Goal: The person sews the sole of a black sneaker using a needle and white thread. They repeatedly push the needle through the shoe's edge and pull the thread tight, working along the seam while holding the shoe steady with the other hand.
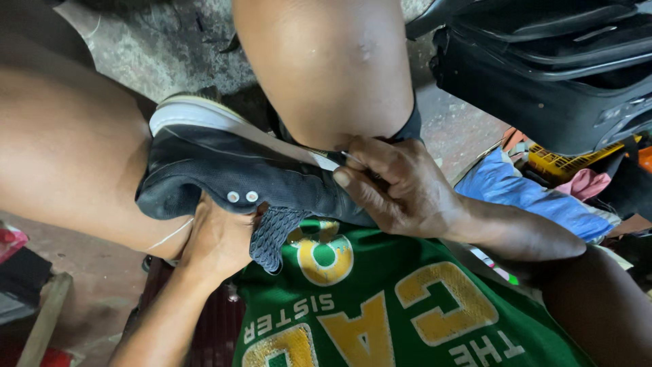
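between the knees, left hand (221,238) props black shoe (224,173); right hand (397,187) pinches needle (353,160)

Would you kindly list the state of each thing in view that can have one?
Black shoe: on its side, clamped between the knees, white sole up.
Needle: pinched by the right hand at the sole edge.
Left hand: gripping the shoe from beneath.
Black suitcase: lid ajar.

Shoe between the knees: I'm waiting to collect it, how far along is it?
Done: no finished stitches visible. In hand: right hand pinches a thin needle at the sole edge of the dark shoe; left hand props it from below. Left: cannot tell.
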A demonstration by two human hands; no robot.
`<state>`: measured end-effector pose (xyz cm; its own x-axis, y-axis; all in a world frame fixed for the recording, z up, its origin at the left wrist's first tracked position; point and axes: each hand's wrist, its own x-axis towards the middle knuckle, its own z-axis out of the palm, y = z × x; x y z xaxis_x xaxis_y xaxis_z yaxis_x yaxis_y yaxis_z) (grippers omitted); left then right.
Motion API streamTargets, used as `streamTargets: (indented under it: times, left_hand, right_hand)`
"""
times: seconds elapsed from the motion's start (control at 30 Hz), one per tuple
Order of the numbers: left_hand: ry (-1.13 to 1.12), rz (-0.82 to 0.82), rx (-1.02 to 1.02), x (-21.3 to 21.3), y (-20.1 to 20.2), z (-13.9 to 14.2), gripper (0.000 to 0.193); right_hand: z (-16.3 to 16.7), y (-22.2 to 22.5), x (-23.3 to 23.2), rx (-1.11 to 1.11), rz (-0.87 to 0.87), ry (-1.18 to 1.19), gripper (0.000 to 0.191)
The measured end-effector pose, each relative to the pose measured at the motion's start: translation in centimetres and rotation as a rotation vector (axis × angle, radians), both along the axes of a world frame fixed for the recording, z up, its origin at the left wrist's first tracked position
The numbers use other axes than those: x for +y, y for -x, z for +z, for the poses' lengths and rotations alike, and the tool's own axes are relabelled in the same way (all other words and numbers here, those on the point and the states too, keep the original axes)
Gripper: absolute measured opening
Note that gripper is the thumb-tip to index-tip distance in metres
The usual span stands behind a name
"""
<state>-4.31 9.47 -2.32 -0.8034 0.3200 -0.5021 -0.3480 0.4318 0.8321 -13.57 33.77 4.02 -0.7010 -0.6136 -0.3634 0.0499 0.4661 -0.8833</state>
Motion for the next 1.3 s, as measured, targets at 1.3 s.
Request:
streamTargets:
  times: [1.3]
  left_hand:
    - [-0.477,0.308,-0.453,3.1,-2.7,-2.0,0.052]
  right_hand:
    - [-1.3,-7.1,12.5,0.161,-0.112,-0.005,0.027]
